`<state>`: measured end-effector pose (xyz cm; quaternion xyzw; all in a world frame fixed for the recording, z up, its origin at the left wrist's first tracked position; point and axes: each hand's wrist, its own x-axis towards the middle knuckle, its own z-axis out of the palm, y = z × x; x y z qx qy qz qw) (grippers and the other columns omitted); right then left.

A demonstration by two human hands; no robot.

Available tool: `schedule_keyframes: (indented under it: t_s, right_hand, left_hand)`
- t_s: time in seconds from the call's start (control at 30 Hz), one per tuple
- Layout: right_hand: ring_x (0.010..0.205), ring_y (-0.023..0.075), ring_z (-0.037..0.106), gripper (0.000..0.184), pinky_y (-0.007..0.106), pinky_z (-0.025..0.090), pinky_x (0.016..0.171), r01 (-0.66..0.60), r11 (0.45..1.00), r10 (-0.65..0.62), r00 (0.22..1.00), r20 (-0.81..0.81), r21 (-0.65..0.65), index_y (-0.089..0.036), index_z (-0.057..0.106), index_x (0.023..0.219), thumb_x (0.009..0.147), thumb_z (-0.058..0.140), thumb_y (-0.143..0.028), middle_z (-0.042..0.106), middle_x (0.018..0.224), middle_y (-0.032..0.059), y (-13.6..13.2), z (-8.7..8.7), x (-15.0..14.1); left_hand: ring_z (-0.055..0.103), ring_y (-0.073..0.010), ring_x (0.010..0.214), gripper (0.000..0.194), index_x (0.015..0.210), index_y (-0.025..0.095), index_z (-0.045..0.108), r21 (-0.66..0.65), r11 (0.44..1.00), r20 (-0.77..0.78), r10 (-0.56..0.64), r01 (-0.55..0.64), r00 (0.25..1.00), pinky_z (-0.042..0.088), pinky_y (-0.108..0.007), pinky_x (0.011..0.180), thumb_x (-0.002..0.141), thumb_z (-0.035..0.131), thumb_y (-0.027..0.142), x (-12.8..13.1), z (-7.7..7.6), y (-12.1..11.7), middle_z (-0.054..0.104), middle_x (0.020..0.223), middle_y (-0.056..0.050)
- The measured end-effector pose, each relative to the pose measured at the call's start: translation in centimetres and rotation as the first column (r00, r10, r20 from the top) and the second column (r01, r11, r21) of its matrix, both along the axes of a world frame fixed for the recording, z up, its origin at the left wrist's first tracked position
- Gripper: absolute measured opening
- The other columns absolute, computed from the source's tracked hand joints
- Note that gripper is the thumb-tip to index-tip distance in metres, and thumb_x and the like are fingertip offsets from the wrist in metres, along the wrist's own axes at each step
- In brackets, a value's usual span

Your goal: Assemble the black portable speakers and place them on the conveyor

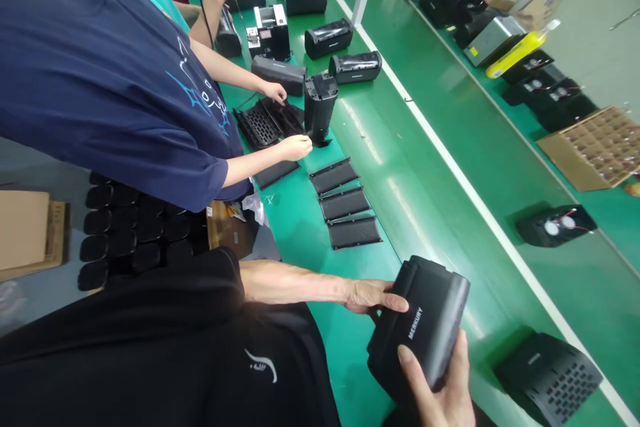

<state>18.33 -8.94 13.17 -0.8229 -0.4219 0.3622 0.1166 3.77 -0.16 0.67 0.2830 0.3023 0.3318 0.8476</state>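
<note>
I hold a black plastic housing [425, 327] marked MERKURY over the green bench. My left hand [373, 295] grips its left edge, fingers pressed along the top corner. My right hand [443, 390] cups it from below, thumb laid across its front face. Beside it to the right lies another black housing with a vented grille [547, 377]. Three flat black panels [345, 203] lie in a row on the bench ahead of me.
A person in a navy shirt [125, 80] works at my left on an upright black housing [320, 103] and a grille [260, 123]. More black units [327, 37] line the green bench [425, 167]. A cardboard tray [595, 147] and a fan unit [555, 225] sit right.
</note>
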Motion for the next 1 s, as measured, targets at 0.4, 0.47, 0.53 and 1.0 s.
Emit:
schedule_keyframes:
  t_s: [0.4, 0.47, 0.53, 1.0]
  right_hand:
    - [0.146, 0.0475, 0.043, 0.125, 0.065, 0.042, 0.114, 0.128, 0.991, -0.120, 0.983, -0.141, 0.049, -0.031, 0.025, 0.170, 0.068, 0.081, -0.078, 0.040, 0.166, 0.0127, -0.3, -1.8, 1.9]
    - [0.150, 0.0458, 0.039, 0.120, 0.066, 0.041, 0.114, 0.236, 0.948, -0.191, 0.959, -0.208, 0.215, -0.035, 0.023, 0.169, 0.072, 0.084, -0.069, 0.029, 0.171, 0.0118, -2.0, -2.5, 0.4]
    - [0.150, 0.0447, 0.037, 0.125, 0.065, 0.042, 0.114, 0.334, 0.861, -0.249, 0.935, -0.254, 0.383, -0.032, 0.019, 0.167, 0.069, 0.091, -0.060, 0.019, 0.173, 0.0161, -3.5, -4.0, -2.2]
    - [0.124, 0.0384, 0.054, 0.105, 0.057, 0.046, 0.104, 0.498, 0.845, -0.415, 0.841, -0.348, 0.195, -0.021, 0.040, 0.155, 0.070, 0.085, -0.065, 0.049, 0.147, 0.0179, -10.5, -4.6, -1.5]
  left_hand:
    - [0.075, -0.0194, 0.087, 0.064, 0.125, 0.029, 0.074, 0.070, 0.997, 0.013, -0.036, 0.035, 0.999, 0.061, -0.034, 0.075, 0.077, 0.057, 0.068, 2.2, 0.1, -0.6, 0.080, 0.088, -0.001]
    - [0.076, -0.0173, 0.098, 0.063, 0.130, 0.030, 0.070, 0.022, 1.000, 0.019, -0.022, 0.021, 1.000, 0.059, -0.032, 0.078, 0.084, 0.048, 0.067, 2.2, 0.1, -0.3, 0.077, 0.091, 0.004]
    - [0.074, -0.0194, 0.106, 0.061, 0.128, 0.023, 0.071, -0.057, 0.998, 0.033, 0.000, 0.002, 0.999, 0.057, -0.036, 0.086, 0.087, 0.047, 0.061, 2.2, 0.0, 0.1, 0.075, 0.095, 0.004]
    - [0.044, -0.0325, 0.150, 0.075, 0.145, 0.024, 0.061, 0.156, 0.936, -0.182, -0.287, 0.316, 0.941, 0.038, -0.046, 0.112, 0.073, 0.078, 0.031, -6.1, 1.4, 5.4, 0.062, 0.143, -0.007]
